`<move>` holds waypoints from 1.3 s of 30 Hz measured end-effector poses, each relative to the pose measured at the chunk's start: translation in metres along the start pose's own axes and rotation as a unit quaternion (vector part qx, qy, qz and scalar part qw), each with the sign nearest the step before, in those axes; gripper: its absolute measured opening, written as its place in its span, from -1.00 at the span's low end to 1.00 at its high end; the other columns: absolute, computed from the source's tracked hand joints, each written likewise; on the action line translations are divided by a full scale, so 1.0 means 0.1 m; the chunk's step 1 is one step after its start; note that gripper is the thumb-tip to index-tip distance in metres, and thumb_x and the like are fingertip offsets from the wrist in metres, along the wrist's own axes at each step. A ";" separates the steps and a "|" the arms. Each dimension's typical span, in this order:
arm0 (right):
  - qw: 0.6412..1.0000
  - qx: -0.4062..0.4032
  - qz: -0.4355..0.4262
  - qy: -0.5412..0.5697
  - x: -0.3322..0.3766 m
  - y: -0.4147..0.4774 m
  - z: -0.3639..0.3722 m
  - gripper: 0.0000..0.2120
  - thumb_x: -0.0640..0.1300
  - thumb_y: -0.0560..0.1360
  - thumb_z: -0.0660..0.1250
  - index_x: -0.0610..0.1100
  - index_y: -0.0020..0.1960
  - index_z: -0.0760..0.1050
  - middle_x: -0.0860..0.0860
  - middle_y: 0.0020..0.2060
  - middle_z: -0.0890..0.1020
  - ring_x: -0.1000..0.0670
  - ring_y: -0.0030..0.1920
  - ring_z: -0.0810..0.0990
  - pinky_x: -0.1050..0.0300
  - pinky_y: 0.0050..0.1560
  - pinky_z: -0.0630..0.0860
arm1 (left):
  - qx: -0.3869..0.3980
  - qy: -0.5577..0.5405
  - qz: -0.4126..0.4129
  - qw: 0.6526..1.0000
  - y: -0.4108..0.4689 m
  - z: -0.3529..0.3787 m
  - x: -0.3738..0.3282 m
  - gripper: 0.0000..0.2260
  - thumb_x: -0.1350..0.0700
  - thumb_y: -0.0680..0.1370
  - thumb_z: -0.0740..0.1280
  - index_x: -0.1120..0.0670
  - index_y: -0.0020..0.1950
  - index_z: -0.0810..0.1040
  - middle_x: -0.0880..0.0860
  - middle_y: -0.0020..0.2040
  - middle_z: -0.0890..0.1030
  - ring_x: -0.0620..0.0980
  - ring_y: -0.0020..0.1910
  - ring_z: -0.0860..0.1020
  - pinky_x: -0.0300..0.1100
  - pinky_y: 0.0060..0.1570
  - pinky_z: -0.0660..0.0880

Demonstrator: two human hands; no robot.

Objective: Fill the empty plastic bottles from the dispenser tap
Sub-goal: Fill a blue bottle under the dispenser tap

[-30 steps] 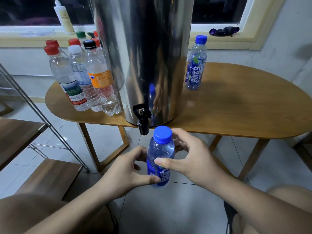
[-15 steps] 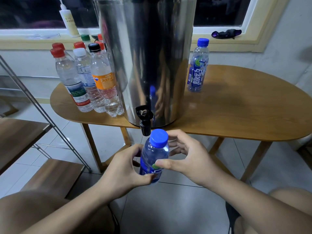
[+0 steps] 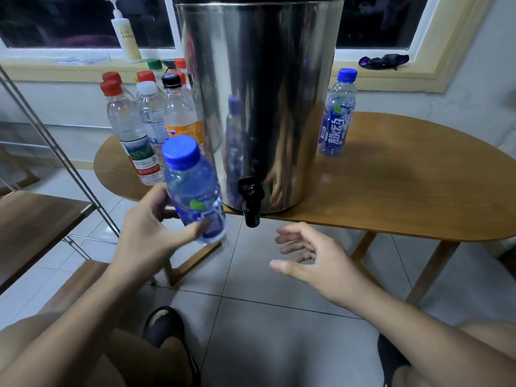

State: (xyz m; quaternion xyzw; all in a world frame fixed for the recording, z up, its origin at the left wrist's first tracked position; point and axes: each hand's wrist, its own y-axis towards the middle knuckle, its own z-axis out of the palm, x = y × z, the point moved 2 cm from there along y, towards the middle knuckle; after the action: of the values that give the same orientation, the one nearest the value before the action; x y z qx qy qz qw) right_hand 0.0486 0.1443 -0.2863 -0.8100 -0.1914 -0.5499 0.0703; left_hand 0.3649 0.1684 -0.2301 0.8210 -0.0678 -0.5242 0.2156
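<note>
Dispenser [image 3: 259, 107] top cut off, held bottle [image 3: 191, 182] blurred, rear bottles [image 3: 154, 64] half hidden

Your right hand [image 3: 315, 261] let go of bottle [image 3: 192, 191]. Before, it pinched bottle just under cap [image 3: 181, 152]; now fingers loose and spread, holding nothing, below and right of tap [image 3: 250, 202]. Your left hand [image 3: 145, 233] now grips bottle alone, at lower part. Bottle moved away from under tap, up and to left. It now leans with cap to left, in front of bottle group [image 3: 139, 121] on table.
</note>
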 end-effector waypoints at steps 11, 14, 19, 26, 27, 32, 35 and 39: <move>1.000 0.000 0.013 0.000 -0.10 0.12 0.06 -0.52 0.12 0.44 0.63 0.19 0.31 0.57 0.21 0.17 0.69 0.07 0.19 0.69 -0.06 0.21 0.65 | -0.124 -0.009 -0.097 0.987 0.61 -0.37 0.36 -0.47 0.03 0.45 0.69 0.02 0.38 0.64 -0.07 0.16 0.76 -0.08 0.15 0.74 0.05 0.18 0.70; 1.000 0.002 0.016 0.000 -0.14 0.14 0.06 -0.55 0.03 0.48 0.64 0.17 0.30 0.57 0.19 0.18 0.69 0.06 0.19 0.70 -0.06 0.21 0.65 | -0.114 0.019 -0.106 0.988 0.72 -0.42 0.40 -0.45 -0.04 0.45 0.68 -0.01 0.40 0.64 -0.10 0.19 0.75 -0.13 0.16 0.72 -0.06 0.14 0.69; 1.000 0.004 0.014 -0.001 -0.16 0.16 0.07 -0.56 0.00 0.49 0.65 0.15 0.30 0.57 0.18 0.18 0.70 0.05 0.18 0.70 -0.03 0.20 0.66 | -0.100 0.078 -0.089 0.988 0.82 -0.43 0.40 -0.44 -0.09 0.50 0.61 -0.01 0.47 0.58 -0.10 0.28 0.68 -0.15 0.18 0.65 -0.25 -0.01 0.58; 1.000 0.007 0.018 -0.006 -0.15 0.16 0.09 -0.60 -0.03 0.50 0.65 0.13 0.26 0.60 0.18 0.16 0.70 0.06 0.17 0.70 -0.04 0.20 0.66 | -0.117 0.118 -0.081 0.983 0.91 -0.44 0.50 -0.44 -0.18 0.49 0.62 -0.07 0.44 0.60 -0.08 0.32 0.70 -0.03 0.28 0.67 0.16 0.25 0.67; 1.000 0.007 0.018 -0.008 -0.15 0.16 0.09 -0.61 -0.02 0.50 0.64 0.14 0.26 0.60 0.18 0.16 0.71 0.06 0.17 0.71 -0.05 0.20 0.66 | -0.122 0.125 -0.078 0.982 0.93 -0.44 0.52 -0.43 -0.20 0.48 0.62 -0.06 0.43 0.61 -0.09 0.31 0.71 -0.03 0.27 0.67 0.18 0.25 0.67; 1.000 -0.005 0.018 -0.011 -0.16 0.18 0.07 -0.65 -0.02 0.50 0.64 0.14 0.22 0.62 0.17 0.16 0.71 0.06 0.16 0.71 -0.06 0.19 0.66 | -0.140 0.140 -0.072 0.978 0.98 -0.40 0.54 -0.38 -0.24 0.45 0.62 -0.03 0.43 0.61 -0.05 0.31 0.71 -0.03 0.25 0.68 0.16 0.21 0.69; 1.000 -0.017 0.015 -0.007 -0.16 0.20 0.02 -0.67 -0.02 0.50 0.64 0.14 0.20 0.62 0.18 0.14 0.72 0.06 0.13 0.73 -0.01 0.15 0.68 | -0.158 0.138 -0.073 0.975 0.96 -0.38 0.55 -0.37 -0.23 0.44 0.64 -0.02 0.42 0.60 -0.06 0.29 0.71 -0.06 0.23 0.69 0.09 0.19 0.70; 0.998 -0.053 0.007 0.022 -0.12 0.25 -0.12 -0.69 -0.12 0.51 0.64 0.09 0.18 0.65 0.14 0.10 0.74 0.05 0.07 0.75 0.17 0.03 0.64 | -0.178 0.141 -0.085 0.970 0.85 -0.34 0.53 -0.33 -0.22 0.42 0.68 -0.02 0.41 0.53 -0.10 0.26 0.65 -0.08 0.22 0.67 -0.02 0.15 0.70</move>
State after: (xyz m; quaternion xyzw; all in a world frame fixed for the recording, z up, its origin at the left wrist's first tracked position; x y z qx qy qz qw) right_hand 0.0445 0.1146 -0.2899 -0.8016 -0.1550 -0.5763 0.0353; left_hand 0.4285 0.0844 -0.2257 0.8379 0.1276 -0.4228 0.3207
